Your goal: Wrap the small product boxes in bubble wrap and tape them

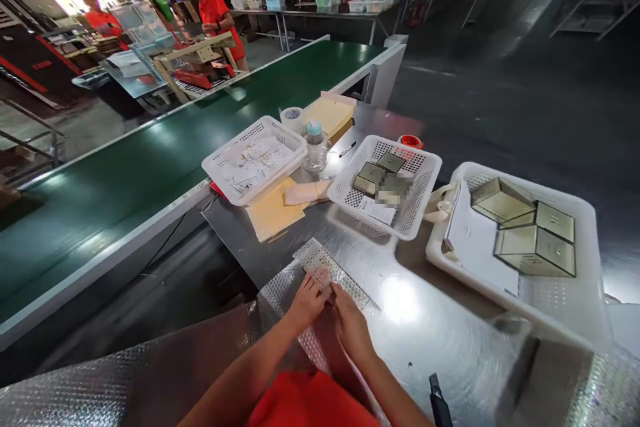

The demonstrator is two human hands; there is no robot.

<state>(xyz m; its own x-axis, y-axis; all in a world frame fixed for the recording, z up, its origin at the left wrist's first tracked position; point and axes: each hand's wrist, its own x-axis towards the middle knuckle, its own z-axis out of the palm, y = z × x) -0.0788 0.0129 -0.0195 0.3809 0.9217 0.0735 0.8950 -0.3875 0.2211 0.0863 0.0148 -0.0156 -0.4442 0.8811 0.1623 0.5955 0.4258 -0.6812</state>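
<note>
A sheet of bubble wrap (345,273) lies on the metal table in front of me, with more of it trailing down toward my body. My left hand (309,299) has its fingers bent over the near side of the wrap. Beside it, my right hand (351,321) pinches the edge of the wrap, thumb and fingers close to the left fingertips. A dark edge shows beneath the clear layer, but what lies inside cannot be made out. At the lower right of the table rests a black utility knife (440,403).
White baskets hold papers (255,121) and small boxes (435,170); a larger white tray (593,233) holds gold boxes. Yellow envelopes (275,217), a pump bottle (315,147) and tape rolls (411,141) lie around. A green conveyor (125,160) runs leftward; two people stand beyond.
</note>
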